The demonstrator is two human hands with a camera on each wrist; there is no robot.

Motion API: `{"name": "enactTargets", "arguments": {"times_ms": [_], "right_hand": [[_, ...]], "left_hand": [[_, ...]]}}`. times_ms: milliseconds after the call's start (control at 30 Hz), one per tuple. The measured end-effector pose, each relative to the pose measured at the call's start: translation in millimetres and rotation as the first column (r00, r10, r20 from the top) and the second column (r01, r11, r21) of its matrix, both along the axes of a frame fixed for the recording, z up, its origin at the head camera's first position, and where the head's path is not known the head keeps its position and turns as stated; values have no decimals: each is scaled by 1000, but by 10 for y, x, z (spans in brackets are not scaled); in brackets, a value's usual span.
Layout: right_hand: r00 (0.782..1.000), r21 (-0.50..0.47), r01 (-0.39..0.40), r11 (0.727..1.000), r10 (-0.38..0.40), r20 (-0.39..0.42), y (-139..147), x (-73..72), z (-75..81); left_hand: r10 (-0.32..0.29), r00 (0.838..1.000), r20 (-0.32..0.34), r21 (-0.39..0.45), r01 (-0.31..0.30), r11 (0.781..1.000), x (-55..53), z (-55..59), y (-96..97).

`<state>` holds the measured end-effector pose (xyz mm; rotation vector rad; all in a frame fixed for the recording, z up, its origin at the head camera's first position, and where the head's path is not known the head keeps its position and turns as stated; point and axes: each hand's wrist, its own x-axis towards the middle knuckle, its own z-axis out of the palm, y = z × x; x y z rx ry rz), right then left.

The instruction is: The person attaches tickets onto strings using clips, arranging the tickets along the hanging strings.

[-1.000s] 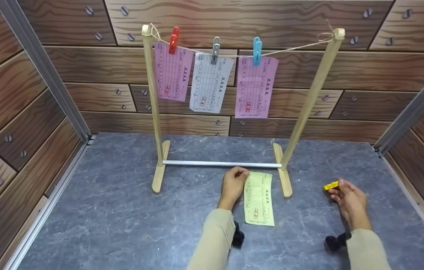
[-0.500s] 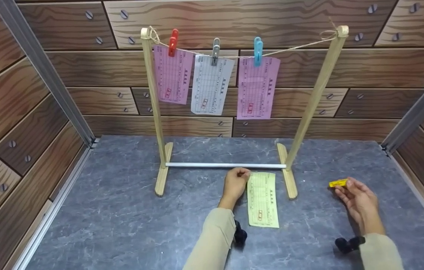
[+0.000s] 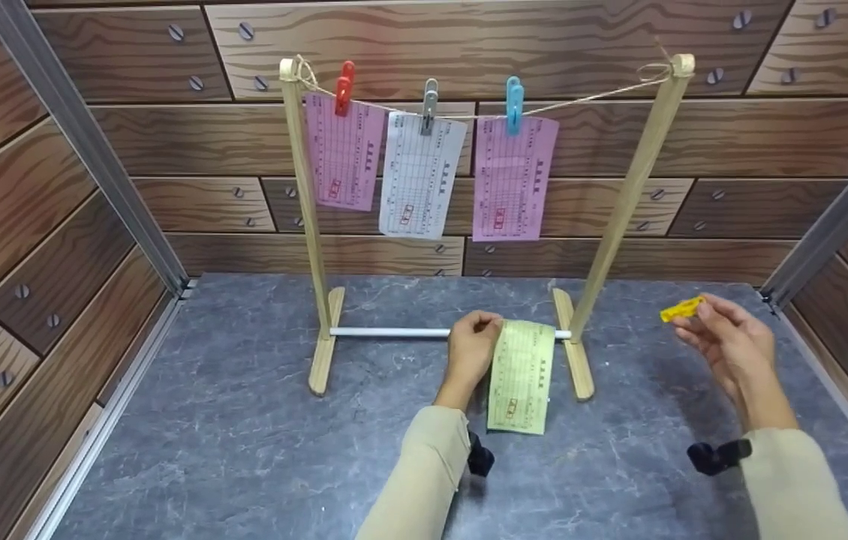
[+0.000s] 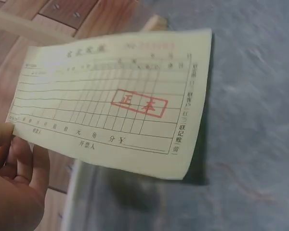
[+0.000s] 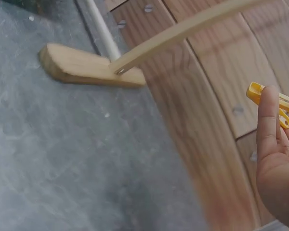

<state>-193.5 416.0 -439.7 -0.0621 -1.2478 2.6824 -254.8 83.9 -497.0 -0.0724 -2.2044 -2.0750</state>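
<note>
My left hand (image 3: 471, 346) pinches the upper left corner of a yellow-green receipt slip (image 3: 520, 379), which hangs down in front of the white bar. In the left wrist view the printed receipt slip (image 4: 106, 106) stretches out from the fingers, a red stamp on it, above the table. To the right of the stand, my right hand (image 3: 739, 349) holds a yellow clothespin (image 3: 683, 308) between thumb and fingers, raised over the table. The right wrist view shows the yellow clothespin (image 5: 254, 91) partly covered by a finger.
A wooden stand (image 3: 623, 210) carries a string with a pink slip (image 3: 345, 154), a white slip (image 3: 422, 176) and another pink slip (image 3: 514, 180), held by red (image 3: 344, 88), grey (image 3: 430, 106) and blue (image 3: 515, 105) clothespins. A white bar (image 3: 386, 332) joins its feet.
My left hand has lifted the receipt slip from the table, its top now overlapping the white bar. My right hand has risen and moved slightly right with the yellow clothespin.
</note>
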Motion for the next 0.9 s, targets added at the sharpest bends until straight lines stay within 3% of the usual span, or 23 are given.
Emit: {"name": "enactTargets", "arguments": {"times_ms": [233, 667, 900], "right_hand": [[994, 135, -4, 991, 19, -108, -161, -46, 296], [967, 208, -6, 978, 58, -248, -396, -113, 717], [960, 231, 0, 973, 65, -273, -470, -117, 892]], "left_hand": [[-41, 997, -61, 46, 44, 998, -47, 249, 19], [-46, 978, -203, 63, 60, 996, -115, 708, -2], [-49, 965, -257, 95, 76, 993, -144, 980, 14]]}}
